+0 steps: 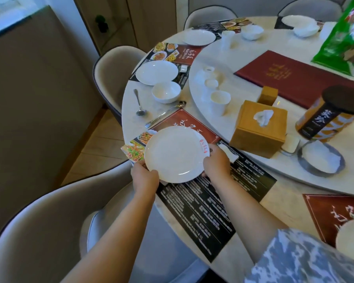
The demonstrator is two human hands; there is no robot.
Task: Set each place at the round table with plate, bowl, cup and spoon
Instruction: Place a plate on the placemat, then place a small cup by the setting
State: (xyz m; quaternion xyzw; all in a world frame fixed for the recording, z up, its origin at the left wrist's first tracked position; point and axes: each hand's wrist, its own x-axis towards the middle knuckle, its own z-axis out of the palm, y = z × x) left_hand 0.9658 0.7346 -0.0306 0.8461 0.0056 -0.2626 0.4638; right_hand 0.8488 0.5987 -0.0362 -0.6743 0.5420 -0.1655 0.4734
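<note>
Head view: your left hand (144,173) and right hand (216,162) have fingers closed on the plate (175,154), overhanging the near worktop (243,248) edge, so releasing early could drop it.

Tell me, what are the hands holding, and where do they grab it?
Both hands hold one white plate by its rim: the left hand grips the near-left edge, the right hand the right edge. It is over the placemat.

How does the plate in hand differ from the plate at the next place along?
The held plate is gripped by both the left hand and the right hand; the next plate lies on its placemat. The held plate shows a red rim mark; the next plate shows none. Both are round and white.
</note>
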